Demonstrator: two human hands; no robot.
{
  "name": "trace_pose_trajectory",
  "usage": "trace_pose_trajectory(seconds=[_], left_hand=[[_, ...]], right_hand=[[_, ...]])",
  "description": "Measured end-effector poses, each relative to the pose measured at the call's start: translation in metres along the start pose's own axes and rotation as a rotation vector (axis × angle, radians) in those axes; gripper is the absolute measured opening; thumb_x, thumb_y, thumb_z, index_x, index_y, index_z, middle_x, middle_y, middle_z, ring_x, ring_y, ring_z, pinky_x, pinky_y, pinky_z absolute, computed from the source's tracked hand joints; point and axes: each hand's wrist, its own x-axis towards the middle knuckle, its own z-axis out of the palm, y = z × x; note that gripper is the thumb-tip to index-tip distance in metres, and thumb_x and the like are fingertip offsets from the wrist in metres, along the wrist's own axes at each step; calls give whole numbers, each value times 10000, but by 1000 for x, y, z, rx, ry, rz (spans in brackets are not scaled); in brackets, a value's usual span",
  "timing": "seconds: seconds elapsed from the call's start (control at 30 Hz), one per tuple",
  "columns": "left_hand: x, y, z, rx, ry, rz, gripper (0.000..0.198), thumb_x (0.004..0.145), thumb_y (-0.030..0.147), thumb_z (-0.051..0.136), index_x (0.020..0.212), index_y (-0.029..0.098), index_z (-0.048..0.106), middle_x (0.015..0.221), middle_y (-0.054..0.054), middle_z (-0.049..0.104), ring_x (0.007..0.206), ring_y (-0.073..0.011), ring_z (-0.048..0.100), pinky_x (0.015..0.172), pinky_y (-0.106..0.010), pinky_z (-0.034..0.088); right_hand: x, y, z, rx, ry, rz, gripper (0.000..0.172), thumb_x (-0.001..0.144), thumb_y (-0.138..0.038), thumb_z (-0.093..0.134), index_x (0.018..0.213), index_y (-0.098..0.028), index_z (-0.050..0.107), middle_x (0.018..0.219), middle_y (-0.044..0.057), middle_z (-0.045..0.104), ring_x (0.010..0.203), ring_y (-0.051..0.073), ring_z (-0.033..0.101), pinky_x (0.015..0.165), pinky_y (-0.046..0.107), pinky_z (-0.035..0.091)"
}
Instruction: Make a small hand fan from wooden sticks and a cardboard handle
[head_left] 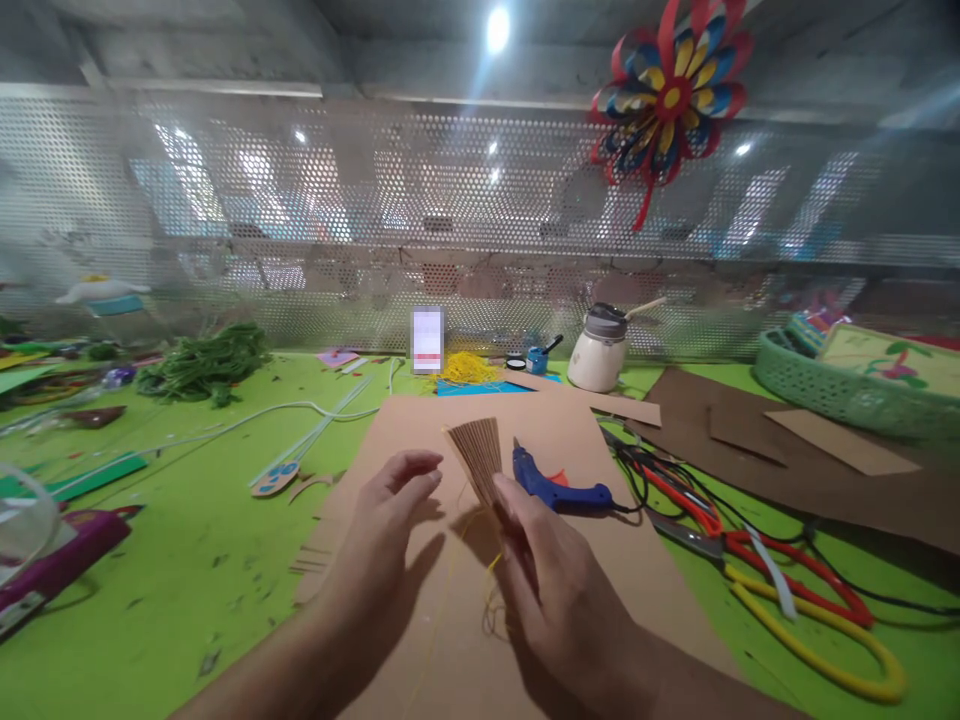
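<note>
1. A pleated cardboard fan [475, 455] is being pinched at its base by the right hand [551, 565], above the brown cardboard sheet [570, 440]
2. The left hand [386, 530] is being held just beside the fan, fingers loosely apart, gripping nothing
3. A blue glue gun [559, 487] is being left lying on the sheet, just right of the fan

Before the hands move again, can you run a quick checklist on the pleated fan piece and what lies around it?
1. Pleated brown paper fan held in the right hand: ok, pinched at its narrow end.
2. Left hand free: ok, fingers curled beside the fan, holding nothing.
3. Yellow thread at the fan's base: cannot tell whether it is tied.
4. Blue glue gun clear of the hands: ok, it lies on the brown card sheet just beyond the right hand.
5. Scissors out of the way: ok, on the green table to the right.
</note>
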Motion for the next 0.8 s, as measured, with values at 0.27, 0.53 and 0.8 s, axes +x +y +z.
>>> trace_pose_trajectory(seconds=[0.27,0.53,0.8], left_hand=[[-12,-2,14,-127,-248,-138,100,710,245,719,740,210,630,728,1,553,717,-158,532,607,-231,423],[-1,-7,6,-235,-527,-240,215,745,267,718,937,177,751,863,-83,690,759,-179,611,723,-271,474],[-3,-10,4,-296,-484,-234,234,778,298,774,979,183,743,857,-84,689,754,-183,629,746,-308,516]], right_hand=[[-2,0,2,33,-11,62,588,923,-44,436,1484,-161,306,1300,180,647,1131,265,665,921,437,584],[-2,-5,-1,35,7,51,612,919,-46,449,1494,-184,290,1252,169,673,1093,263,682,910,424,592],[1,-13,-6,80,37,11,613,918,-39,440,1487,-202,281,1212,175,692,1075,263,698,859,397,615]])
